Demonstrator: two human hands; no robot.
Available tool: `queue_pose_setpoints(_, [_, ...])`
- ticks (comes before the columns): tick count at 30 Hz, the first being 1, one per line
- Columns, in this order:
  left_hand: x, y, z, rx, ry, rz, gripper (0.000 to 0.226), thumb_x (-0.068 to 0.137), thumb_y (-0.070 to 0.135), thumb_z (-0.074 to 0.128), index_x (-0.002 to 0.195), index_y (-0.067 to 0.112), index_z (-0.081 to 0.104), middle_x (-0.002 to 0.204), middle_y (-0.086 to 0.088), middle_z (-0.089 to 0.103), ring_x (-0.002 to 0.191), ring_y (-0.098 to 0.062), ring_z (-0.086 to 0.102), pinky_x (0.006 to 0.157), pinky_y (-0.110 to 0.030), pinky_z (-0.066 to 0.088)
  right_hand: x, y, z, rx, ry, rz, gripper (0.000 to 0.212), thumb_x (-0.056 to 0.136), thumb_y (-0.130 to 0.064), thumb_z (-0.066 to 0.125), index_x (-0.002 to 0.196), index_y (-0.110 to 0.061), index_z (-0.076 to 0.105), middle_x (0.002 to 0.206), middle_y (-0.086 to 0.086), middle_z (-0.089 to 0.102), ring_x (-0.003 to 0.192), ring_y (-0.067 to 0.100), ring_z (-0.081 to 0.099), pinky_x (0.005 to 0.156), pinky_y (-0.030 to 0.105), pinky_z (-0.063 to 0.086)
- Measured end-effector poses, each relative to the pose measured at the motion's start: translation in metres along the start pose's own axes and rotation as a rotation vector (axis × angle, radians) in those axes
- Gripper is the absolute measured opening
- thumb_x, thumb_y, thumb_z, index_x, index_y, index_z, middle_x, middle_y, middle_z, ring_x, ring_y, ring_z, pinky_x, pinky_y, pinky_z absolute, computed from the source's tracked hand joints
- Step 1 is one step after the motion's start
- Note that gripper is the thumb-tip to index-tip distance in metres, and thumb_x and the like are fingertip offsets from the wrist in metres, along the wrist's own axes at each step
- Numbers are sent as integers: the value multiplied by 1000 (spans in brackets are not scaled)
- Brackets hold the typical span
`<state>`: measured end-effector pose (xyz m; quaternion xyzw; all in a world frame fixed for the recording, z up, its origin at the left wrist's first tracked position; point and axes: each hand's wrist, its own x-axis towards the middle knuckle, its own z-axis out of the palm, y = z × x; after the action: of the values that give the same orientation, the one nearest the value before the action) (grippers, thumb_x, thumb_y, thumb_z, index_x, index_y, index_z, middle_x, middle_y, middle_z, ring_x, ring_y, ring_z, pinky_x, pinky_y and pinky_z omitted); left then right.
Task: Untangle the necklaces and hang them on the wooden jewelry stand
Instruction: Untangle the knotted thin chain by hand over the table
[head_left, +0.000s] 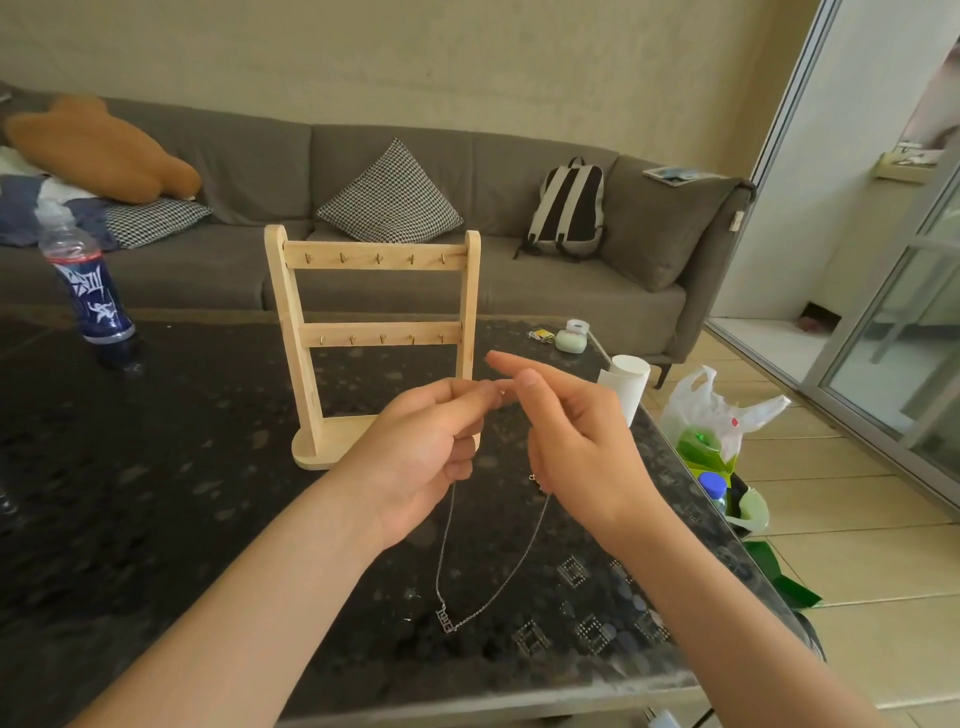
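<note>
A thin silver necklace (497, 587) hangs in a loop from both my hands, its small rectangular pendant (445, 620) low above the dark table. My left hand (426, 447) pinches one end of the chain near the clasp at its fingertips. My right hand (576, 441) holds the other side of the chain, with the index finger stretched out to the left. Both hands are in front of the wooden jewelry stand (374, 332), whose two bars carry several small hooks with nothing on them.
A dark speckled table (156, 493) holds a blue-labelled bottle (88, 280) at the back left, a white cup (626, 384) and small green items (570, 340) at the right edge. Beyond stands a grey sofa (519, 260); plastic bags (717, 421) lie on the floor to the right.
</note>
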<state>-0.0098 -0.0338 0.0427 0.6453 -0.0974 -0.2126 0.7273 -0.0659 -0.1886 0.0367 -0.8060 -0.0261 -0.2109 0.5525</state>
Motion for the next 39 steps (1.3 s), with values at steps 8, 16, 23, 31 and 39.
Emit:
queue_pose_setpoints(8, [2, -1, -4, -37, 22, -8, 19, 104, 30, 67, 108, 17, 81, 65, -2, 42, 57, -11, 35, 58, -30, 30, 4, -7, -2, 409, -84, 243, 33, 110, -31, 49, 122, -38, 79, 119, 8, 71, 94, 19, 64, 93, 40, 50])
queue_pose_setpoints(16, [-2, -3, 5, -48, -50, 47, 22, 104, 31, 66, 113, 18, 81, 108, -6, 78, 65, -12, 59, 62, -28, 48, 3, -11, 2, 510, -131, 319, 34, 108, -37, 49, 123, -43, 78, 137, 8, 68, 118, 22, 67, 110, 49, 50])
queue_pose_setpoints(23, [-6, 0, 7, -93, -193, 48, 23, 103, 17, 64, 115, 2, 78, 109, -17, 77, 89, -22, 71, 72, -29, 59, 2, -9, 4, 487, -149, 329, 36, 109, -37, 44, 124, -44, 77, 132, 7, 71, 126, 29, 65, 115, 51, 49])
queue_pose_setpoints(31, [-6, -4, 3, 426, 107, 356, 14, 99, 27, 73, 92, 29, 84, 85, 11, 79, 89, -7, 75, 87, -33, 64, 2, -1, 6, 290, 25, 350, 24, 103, -46, 65, 119, -37, 80, 98, -14, 78, 88, 11, 63, 79, 31, 47])
queue_pose_setpoints(39, [-1, -11, 1, 580, 231, 505, 9, 96, 27, 76, 93, 31, 84, 80, 19, 77, 83, 0, 74, 76, -20, 61, 0, 2, 7, 411, 99, 393, 13, 94, -32, 81, 94, -20, 86, 82, 10, 74, 77, 16, 66, 75, 30, 55])
